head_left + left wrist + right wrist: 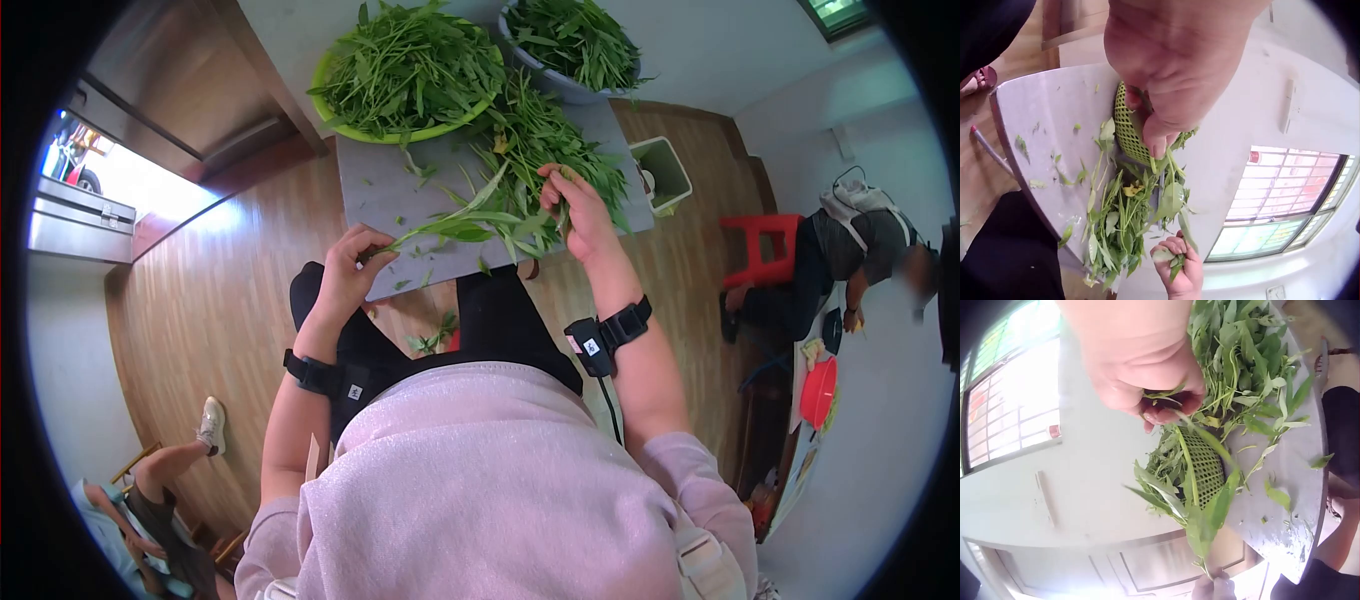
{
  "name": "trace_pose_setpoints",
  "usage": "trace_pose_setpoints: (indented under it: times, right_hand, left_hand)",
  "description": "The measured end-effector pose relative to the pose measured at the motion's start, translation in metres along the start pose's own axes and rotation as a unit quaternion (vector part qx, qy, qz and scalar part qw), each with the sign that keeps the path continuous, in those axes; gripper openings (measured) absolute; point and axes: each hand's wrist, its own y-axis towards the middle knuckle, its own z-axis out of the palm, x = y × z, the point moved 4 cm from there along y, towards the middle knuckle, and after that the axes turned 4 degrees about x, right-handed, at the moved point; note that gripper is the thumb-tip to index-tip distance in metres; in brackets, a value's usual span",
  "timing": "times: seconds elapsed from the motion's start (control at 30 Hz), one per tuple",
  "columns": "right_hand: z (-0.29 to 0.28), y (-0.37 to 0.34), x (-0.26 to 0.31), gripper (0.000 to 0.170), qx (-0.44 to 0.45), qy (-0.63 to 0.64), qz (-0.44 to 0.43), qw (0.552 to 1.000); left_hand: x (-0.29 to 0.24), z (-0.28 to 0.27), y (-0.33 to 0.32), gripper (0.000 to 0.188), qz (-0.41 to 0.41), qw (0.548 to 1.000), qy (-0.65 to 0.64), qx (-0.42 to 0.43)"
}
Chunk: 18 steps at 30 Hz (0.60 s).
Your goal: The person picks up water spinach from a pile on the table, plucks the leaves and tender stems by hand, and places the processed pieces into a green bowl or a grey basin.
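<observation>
My left hand point(355, 268) pinches the stem end of a leafy green stalk point(462, 228) over the near left part of the grey table point(365, 190). The stalk stretches right, its leaves spread toward my other hand. My right hand point(582, 212) is curled round a small bunch of picked leaves point(1175, 265), which show between its fingers in both wrist views. Just beyond and beneath it lies a heap of long leafy greens point(550, 140). Loose leaf scraps point(1279, 495) are scattered on the table top.
A bright green basket point(322, 105) heaped with greens stands at the table's far left, a grey-blue basin point(575, 90) of greens beside it. A pale bin point(672, 178) is on the floor right of the table. Two other people sit farther off, near a red stool point(745, 250) and lower left.
</observation>
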Motion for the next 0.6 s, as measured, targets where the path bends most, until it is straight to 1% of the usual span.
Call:
trace_pose_setpoints:
  times: [0.03, 0.07, 0.13, 0.17, 0.27, 0.3, 0.33, 0.37, 0.43, 0.47, 0.5, 0.53, 0.57, 0.6]
  right_hand:
    - [0.001, 0.001, 0.001, 0.014, 0.008, -0.013, -0.018, 1.0]
    - [0.002, 0.002, 0.002, 0.014, 0.01, -0.014, -0.015, 1.0]
    - [0.009, 0.001, 0.013, 0.014, -0.009, -0.084, -0.047, 0.995]
    - [0.014, -0.001, 0.016, 0.014, -0.008, -0.085, -0.045, 0.995]
    - [0.053, -0.014, 0.036, 0.013, -0.02, -0.121, -0.065, 0.99]
    - [0.068, -0.017, 0.042, 0.013, 0.007, -0.237, -0.08, 0.968]
    - [0.079, -0.018, 0.042, 0.013, 0.034, -0.35, -0.093, 0.932]
    - [0.084, -0.016, 0.037, 0.013, 0.034, -0.351, -0.092, 0.931]
    - [0.1, -0.012, 0.02, 0.012, 0.132, -0.484, -0.069, 0.862]
    - [0.102, -0.009, 0.012, 0.012, 0.133, -0.485, -0.069, 0.862]
    - [0.106, -0.006, 0.005, 0.012, 0.158, -0.57, -0.122, 0.797]
    - [0.11, -0.005, -0.002, 0.014, 0.181, -0.647, -0.174, 0.72]
    - [0.109, -0.004, -0.006, 0.014, 0.183, -0.647, -0.174, 0.719]
    - [0.109, -0.003, -0.011, 0.016, 0.182, -0.678, -0.158, 0.694]
  left_hand:
    - [0.0, 0.0, -0.001, 0.016, 0.017, 1.0, -0.013, 0.002]
    - [0.0, 0.0, -0.002, 0.016, 0.014, 1.0, -0.014, -0.001]
    - [0.001, 0.002, -0.001, 0.016, -0.004, 1.0, -0.008, 0.025]
    - [0.002, 0.002, -0.001, 0.016, -0.006, 1.0, -0.009, 0.024]
    - [0.004, 0.004, -0.001, 0.016, 0.001, 1.0, -0.025, 0.018]
    - [0.004, 0.004, -0.001, 0.016, 0.01, 1.0, -0.009, 0.012]
    - [0.004, 0.003, -0.001, 0.016, 0.02, 1.0, 0.007, 0.005]
    - [0.005, 0.004, -0.002, 0.016, 0.019, 1.0, 0.006, 0.005]
    - [0.005, 0.004, -0.001, 0.017, 0.025, 0.999, 0.017, -0.013]
    - [0.005, 0.004, -0.001, 0.017, 0.025, 0.999, 0.016, -0.014]
    - [0.005, 0.003, -0.001, 0.017, 0.027, 0.999, 0.023, -0.011]
    - [0.004, 0.003, -0.002, 0.017, 0.029, 0.999, 0.029, -0.008]
    - [0.004, 0.001, -0.002, 0.017, 0.028, 0.999, 0.028, -0.01]
    - [0.003, 0.001, -0.002, 0.017, 0.031, 0.999, 0.024, -0.009]
